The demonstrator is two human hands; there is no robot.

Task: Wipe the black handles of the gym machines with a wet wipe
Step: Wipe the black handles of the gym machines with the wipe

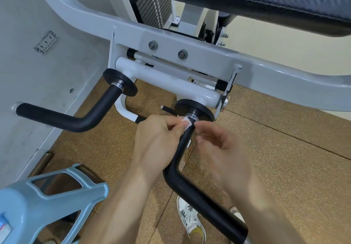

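Observation:
Two bent black handles hang from a white gym machine. The right handle (191, 184) runs from a black disc down toward me. My left hand (157, 135) pinches a small white wet wipe (186, 122) against the top of this handle, just below the disc. On the other side of the handle, my right hand (218, 145) has its fingertips at the same spot, and some wipe seems to sit between them. The left handle (76, 118) sticks out to the left, untouched.
The white machine frame (190, 53) crosses above the handles, with a black padded seat (247, 0) at the top. A light blue plastic frame (47, 196) stands at the lower left. A grey wall is on the left. Brown cork-like flooring and my white shoe (190, 219) lie below.

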